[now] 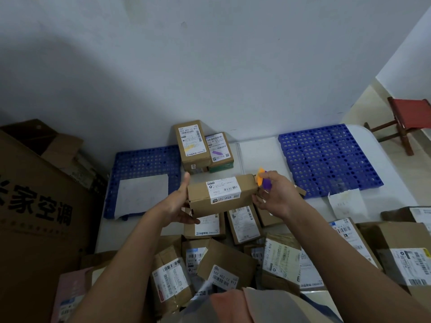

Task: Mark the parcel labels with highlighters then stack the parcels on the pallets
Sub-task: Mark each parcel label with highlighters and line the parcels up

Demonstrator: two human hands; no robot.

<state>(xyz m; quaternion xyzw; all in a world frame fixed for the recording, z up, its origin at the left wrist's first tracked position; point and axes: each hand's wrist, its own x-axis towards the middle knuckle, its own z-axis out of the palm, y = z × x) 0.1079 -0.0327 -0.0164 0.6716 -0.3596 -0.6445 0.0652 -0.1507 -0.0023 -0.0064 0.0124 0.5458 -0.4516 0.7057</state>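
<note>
Right pallet (326, 157) entirely bare and open from above; left pallet (142, 164) free at its left and near parts apart from a paper sheet (142, 194), stacked parcels (200, 148) blocking its far right corner, loose parcels (233, 259) crowding the table's near edge

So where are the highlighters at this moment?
In the head view, the highlighters, one orange and one purple, are in the right hand, at the right end of the held parcel, just right of centre and above the loose parcels.
</note>
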